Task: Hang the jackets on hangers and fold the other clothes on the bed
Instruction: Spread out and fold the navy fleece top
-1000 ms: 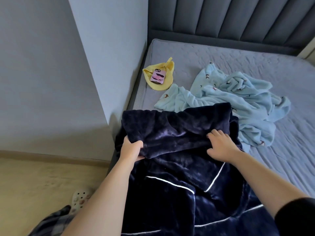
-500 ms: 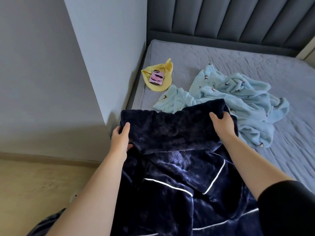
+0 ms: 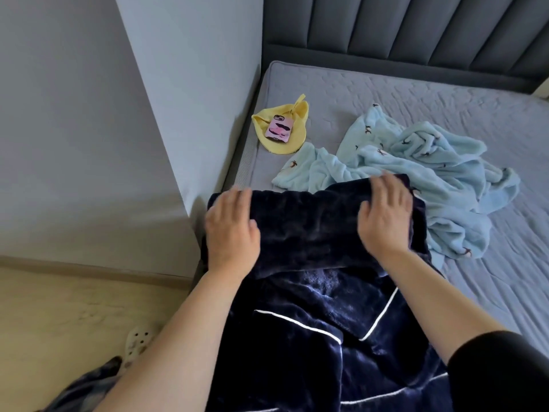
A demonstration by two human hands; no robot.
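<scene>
A dark navy fleece garment (image 3: pixel 309 328) with white piping lies at the near left corner of the grey bed (image 3: pixel 445 114). Its far part is folded back toward me into a thick band. My left hand (image 3: pixel 230 230) lies flat on the left end of that band, fingers straight. My right hand (image 3: pixel 386 215) presses flat on the right end. Both hands are blurred with motion. A crumpled light blue fleece garment (image 3: pixel 421 171) with small dark prints lies just beyond, partly under the navy fold.
A yellow cloth (image 3: pixel 297 138) with a pink phone (image 3: pixel 279 128) on it lies near the bed's left edge. A grey wall corner (image 3: pixel 184 114) stands left of the bed. A padded headboard (image 3: pixel 430 34) runs along the back. A white clog (image 3: pixel 138 346) sits on the wooden floor.
Both hands let go of the folded edge they were gripping and now lie flat on top of the fold, having slid forward over it.
</scene>
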